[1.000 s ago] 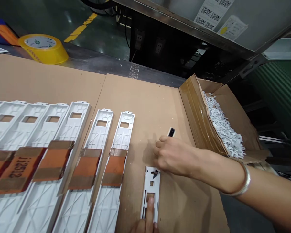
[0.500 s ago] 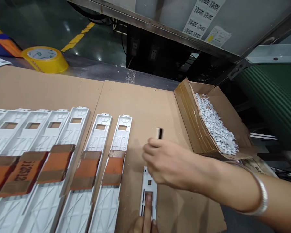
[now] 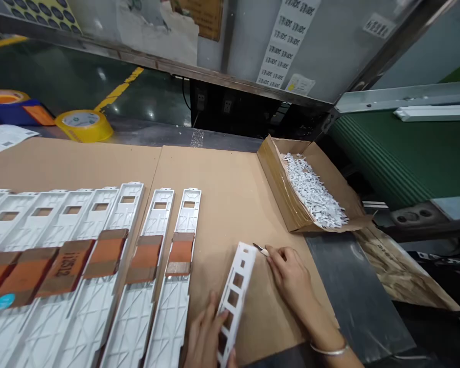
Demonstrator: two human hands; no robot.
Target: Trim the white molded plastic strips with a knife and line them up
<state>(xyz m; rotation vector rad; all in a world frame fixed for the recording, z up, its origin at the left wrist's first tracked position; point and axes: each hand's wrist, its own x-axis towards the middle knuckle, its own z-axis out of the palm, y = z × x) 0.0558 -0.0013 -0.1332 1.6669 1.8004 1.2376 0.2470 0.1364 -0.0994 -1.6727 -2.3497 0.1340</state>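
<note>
My left hand (image 3: 206,332) is closed round the lower part of a narrow white plastic strip (image 3: 235,295) with a row of rectangular holes. The strip is tilted, its top end leaning right. In my right hand (image 3: 291,276) is a small knife (image 3: 261,250), pinched between thumb and fingers, its dark pointed blade aimed left at the strip's top end. Whether the blade touches the strip I cannot tell. Left of my hands lie several long white plastic panels (image 3: 187,217) side by side, with orange-and-brown blocks (image 3: 181,251) across them.
An open cardboard box (image 3: 278,189) holding many small white plastic pieces (image 3: 314,191) stands at the right. Beyond it runs a green conveyor belt (image 3: 406,153). A yellow tape roll (image 3: 85,127) sits at the far left edge. Brown cardboard (image 3: 222,189) covers the work surface.
The white strip has been lifted and turned to show its row of holes. My right hand has moved right and down, the knife now pointing left. The camera view has shifted.
</note>
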